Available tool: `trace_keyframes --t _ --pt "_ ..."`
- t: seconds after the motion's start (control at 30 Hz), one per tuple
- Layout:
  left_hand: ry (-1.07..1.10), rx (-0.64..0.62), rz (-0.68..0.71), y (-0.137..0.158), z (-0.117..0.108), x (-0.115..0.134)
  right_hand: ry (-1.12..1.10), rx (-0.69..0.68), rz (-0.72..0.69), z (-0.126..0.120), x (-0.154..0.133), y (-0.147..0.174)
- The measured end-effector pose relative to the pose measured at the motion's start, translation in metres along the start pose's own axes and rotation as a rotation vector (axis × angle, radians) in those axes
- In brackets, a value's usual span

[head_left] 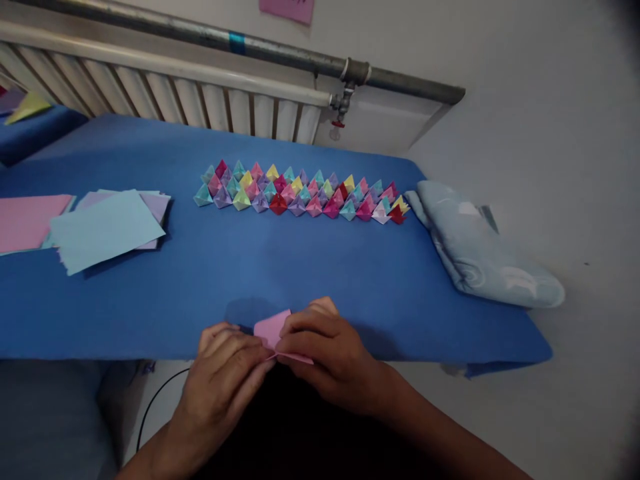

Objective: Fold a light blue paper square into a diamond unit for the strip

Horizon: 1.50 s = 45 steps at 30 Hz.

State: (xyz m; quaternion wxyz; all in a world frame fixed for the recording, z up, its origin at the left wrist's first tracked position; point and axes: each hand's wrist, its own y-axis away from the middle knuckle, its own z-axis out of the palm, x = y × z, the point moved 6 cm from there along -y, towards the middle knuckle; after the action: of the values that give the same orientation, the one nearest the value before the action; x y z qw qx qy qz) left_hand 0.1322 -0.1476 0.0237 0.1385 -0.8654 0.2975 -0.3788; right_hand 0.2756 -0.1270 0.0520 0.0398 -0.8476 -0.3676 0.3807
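Note:
A partly folded sheet of pink paper (271, 327) is held between both hands at the front edge of the blue-covered table (200, 293). My left hand (225, 370) pinches its left side, with the fingers bent together. From the other side, my right hand (335, 353) grips the paper, and a thin pink flap sticks out below its fingers. The fingers hide much of the paper's shape. Farther back stand several rows of small folded paper boats (297, 205) in pink, purple, turquoise, yellow and red.
Loose sheets of light blue paper (107, 227) and pink paper (30, 223) lie at the left. A folded grey-blue blanket (480, 247) rests at the right end. Behind the table are a radiator (190, 90) and a metal pipe (280, 50) with a valve (343, 103).

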Motion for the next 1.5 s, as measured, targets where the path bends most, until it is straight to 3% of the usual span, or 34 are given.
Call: trace_keyframes --t 0.1,0.2,0.3,0.37,0.47,0.57,0.63,0.7,0.83,0.87,0.97,1.03,1.23,1.5 --pt "0.136 -0.018 -0.131 -0.001 -0.009 0.000 -0.137 0.030 0.088 -0.008 -0.002 -0.010" --pt "0.230 -0.070 -0.344 0.001 -0.007 -0.011 -0.277 0.025 0.297 -0.005 0.013 -0.020" --pt "0.069 -0.079 -0.439 0.005 -0.004 -0.026 -0.299 -0.105 0.511 0.016 0.039 -0.028" --pt "-0.143 0.003 -0.389 0.006 -0.007 -0.033 -0.138 -0.214 0.566 0.030 0.054 -0.033" --pt "-0.271 0.007 -0.200 0.003 -0.002 -0.032 0.105 -0.290 0.458 0.043 0.061 -0.046" --pt "-0.248 -0.120 0.002 -0.002 0.011 -0.023 0.226 -0.312 0.340 0.050 0.062 -0.058" --pt "-0.239 -0.188 0.061 -0.005 0.018 -0.020 0.253 -0.314 0.307 0.051 0.064 -0.064" --pt "-0.252 -0.224 0.066 -0.007 0.022 -0.022 0.258 -0.252 0.296 0.044 0.066 -0.065" --pt "-0.320 -0.215 0.077 -0.002 0.023 -0.026 0.217 0.033 0.284 0.011 0.055 -0.041" --pt "-0.335 -0.202 0.095 0.000 0.023 -0.026 0.180 0.031 0.248 0.008 0.048 -0.030" --pt "-0.349 -0.171 0.156 0.006 0.023 -0.024 0.095 -0.197 0.137 0.016 0.032 0.007" --pt "-0.344 -0.168 0.171 0.008 0.022 -0.023 0.109 -0.262 0.128 0.021 0.031 0.027" --pt "-0.361 -0.212 0.206 0.006 0.021 -0.020 0.233 -0.168 0.111 0.030 0.040 0.041" --pt "-0.365 -0.130 0.241 0.007 0.021 -0.017 0.295 -0.031 0.099 0.028 0.038 0.040"
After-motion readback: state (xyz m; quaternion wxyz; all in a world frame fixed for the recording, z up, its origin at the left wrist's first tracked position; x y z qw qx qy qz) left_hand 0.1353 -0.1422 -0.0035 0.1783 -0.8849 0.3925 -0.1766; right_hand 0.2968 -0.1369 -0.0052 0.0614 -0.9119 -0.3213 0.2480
